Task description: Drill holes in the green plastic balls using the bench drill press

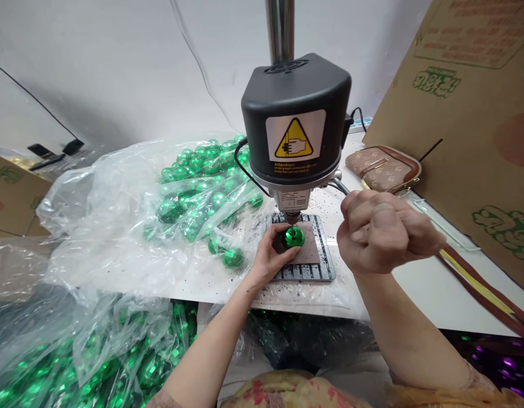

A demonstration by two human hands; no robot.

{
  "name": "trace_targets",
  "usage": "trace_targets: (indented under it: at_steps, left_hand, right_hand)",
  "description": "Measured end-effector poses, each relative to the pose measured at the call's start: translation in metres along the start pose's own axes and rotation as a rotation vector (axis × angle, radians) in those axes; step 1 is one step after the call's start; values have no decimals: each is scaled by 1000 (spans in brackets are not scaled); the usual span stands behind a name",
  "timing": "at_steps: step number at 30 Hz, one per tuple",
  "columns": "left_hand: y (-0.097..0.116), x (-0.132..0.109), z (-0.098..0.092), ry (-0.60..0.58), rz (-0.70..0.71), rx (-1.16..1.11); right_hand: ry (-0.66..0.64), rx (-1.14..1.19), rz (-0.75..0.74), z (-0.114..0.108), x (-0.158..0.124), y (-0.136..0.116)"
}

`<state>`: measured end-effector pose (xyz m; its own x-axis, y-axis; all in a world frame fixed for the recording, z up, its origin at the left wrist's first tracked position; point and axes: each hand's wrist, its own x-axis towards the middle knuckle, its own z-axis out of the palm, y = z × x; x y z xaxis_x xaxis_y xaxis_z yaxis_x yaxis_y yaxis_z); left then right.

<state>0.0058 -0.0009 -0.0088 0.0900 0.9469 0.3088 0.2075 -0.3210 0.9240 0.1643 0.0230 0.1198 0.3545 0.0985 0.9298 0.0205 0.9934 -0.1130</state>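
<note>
A shiny green ball (294, 238) sits on a pinkish pad (312, 249) over the slotted metal base (326, 273) of a drill press. My left hand (273, 252) grips the ball from its left side with thumb and fingers. The black drill head (296, 122), with a yellow warning label, stands above, and its chuck (292, 217) is right over the ball; the bit appears to meet the ball's top. My right hand (379, 231) is closed in a fist around the end of the press's lever (339, 184), whose grip is hidden by the fingers.
Many green balls (211, 198) lie under clear plastic (104, 198) on the left. More bagged green balls (62, 368) are at the lower left. A patterned pouch (383, 168) and a large carton (470, 130) stand right. Dark shavings dot the white table (202, 283).
</note>
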Motion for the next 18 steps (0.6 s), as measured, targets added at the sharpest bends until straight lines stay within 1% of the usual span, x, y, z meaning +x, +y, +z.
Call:
trace_targets:
  at_steps: [9,12,14,17,18]
  left_hand:
    - [2,0,0,8,-3,10]
    - [1,0,0,5,1,11]
    - [1,0,1,9,5,6]
    - [4,1,1,15,6,26]
    - [6,0,2,33,8,51]
  right_hand:
    - [3,-5,-21,-7,-12,4]
    - [42,-8,12,-1,-7,1]
    - [101,-26,55,7,4,-3]
    - [180,-103,237,20,27,-8]
    - [194,-110,304,23,34,-9]
